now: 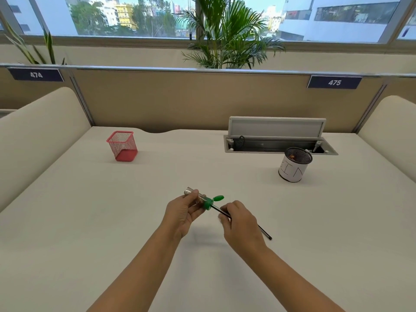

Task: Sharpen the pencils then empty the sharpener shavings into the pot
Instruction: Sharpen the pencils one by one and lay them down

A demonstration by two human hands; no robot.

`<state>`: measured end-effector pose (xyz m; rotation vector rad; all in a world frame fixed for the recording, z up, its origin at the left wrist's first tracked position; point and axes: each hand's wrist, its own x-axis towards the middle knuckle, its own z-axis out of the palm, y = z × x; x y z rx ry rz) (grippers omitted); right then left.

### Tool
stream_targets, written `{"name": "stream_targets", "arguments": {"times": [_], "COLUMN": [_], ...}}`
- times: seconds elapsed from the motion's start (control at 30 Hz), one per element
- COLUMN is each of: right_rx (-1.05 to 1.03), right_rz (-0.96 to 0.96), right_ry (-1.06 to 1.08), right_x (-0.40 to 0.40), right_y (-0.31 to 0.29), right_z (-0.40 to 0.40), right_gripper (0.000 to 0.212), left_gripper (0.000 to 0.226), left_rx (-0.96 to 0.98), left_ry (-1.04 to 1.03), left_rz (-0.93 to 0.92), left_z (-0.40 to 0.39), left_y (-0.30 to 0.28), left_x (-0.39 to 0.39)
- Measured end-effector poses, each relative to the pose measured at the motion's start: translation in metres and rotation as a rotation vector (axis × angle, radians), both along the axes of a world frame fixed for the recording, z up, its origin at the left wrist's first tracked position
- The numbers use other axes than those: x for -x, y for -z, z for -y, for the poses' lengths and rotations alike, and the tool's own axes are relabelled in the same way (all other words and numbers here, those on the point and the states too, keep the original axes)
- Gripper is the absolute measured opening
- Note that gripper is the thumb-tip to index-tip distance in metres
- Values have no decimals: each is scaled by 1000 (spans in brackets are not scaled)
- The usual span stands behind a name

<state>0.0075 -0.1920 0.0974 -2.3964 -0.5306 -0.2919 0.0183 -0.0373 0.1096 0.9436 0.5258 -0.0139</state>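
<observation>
pencil (243, 220) tip hidden inside sharpener (203, 202), mid-shaft behind right hand (242, 224), pot (293, 166) contents unclear

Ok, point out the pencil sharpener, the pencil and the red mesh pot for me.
pencil sharpener (207, 204), head view, on its green cap.
pencil (265, 233), head view, on the dark shaft behind the right hand.
red mesh pot (122, 145), head view, on its front mesh wall.

Above the white desk (90, 221), the left hand (182, 213) is gripping a clear tube sharpener with green cap (200, 199), while the right hand (240, 224) is pinching a dark slender pencil (265, 233) entering the cap.
</observation>
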Motion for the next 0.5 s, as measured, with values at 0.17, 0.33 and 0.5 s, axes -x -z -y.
{"name": "stream_targets", "arguments": {"times": [0.17,0.33,0.5], "right_rx": [150,-691,-716], "right_rz": [272,-1212,-1183], "right_ry": [31,159,121], "right_x": [2,-7,-1], "right_y": [6,-17,-19], "right_z": [3,3,-8], "right_gripper": [12,29,27], "left_gripper": [14,13,15], "left_rx": [12,-28,-55], "left_ry": [15,146,130], "left_rz": [19,49,-12], "left_z": [7,-1,-8], "left_y": [3,0,1], "left_x": [6,9,8]}}
